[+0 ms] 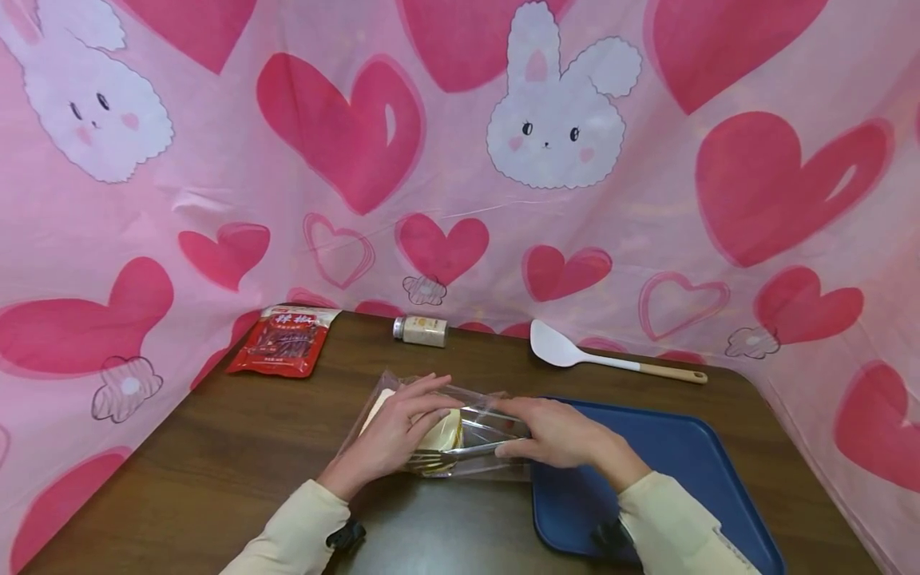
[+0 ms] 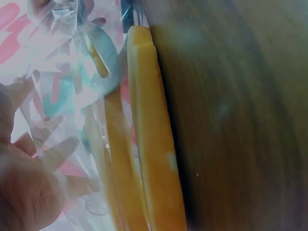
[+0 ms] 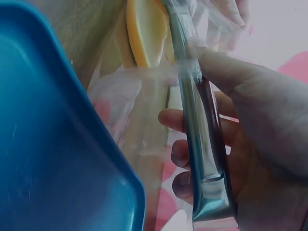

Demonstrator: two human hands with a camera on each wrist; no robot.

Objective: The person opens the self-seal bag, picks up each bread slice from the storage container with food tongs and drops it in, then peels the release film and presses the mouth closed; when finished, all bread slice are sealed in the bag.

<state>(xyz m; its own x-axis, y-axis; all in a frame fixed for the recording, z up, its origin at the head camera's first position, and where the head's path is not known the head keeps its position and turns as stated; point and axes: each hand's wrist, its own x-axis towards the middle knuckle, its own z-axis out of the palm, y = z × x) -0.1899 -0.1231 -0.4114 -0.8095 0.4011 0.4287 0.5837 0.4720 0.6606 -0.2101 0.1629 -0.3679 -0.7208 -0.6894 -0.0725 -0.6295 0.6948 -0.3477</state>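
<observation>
My right hand grips metal tongs by their arms, thumb on one side and curled fingers on the other. The slotted ends of the tongs reach inside a clear plastic bag, beside pale bread slices with a golden-brown crust. In the left wrist view two bread slices stand edge-on, close together. My left hand lies over the bag, fingers extended across its top, partly covering the bread. Film overlaps those fingers in the left wrist view.
A blue tray sits at the right, beside the bag's opening. Along the back of the brown table lie a red chili packet, a small seasoning jar and a white spatula. A pink heart-print cloth hangs behind.
</observation>
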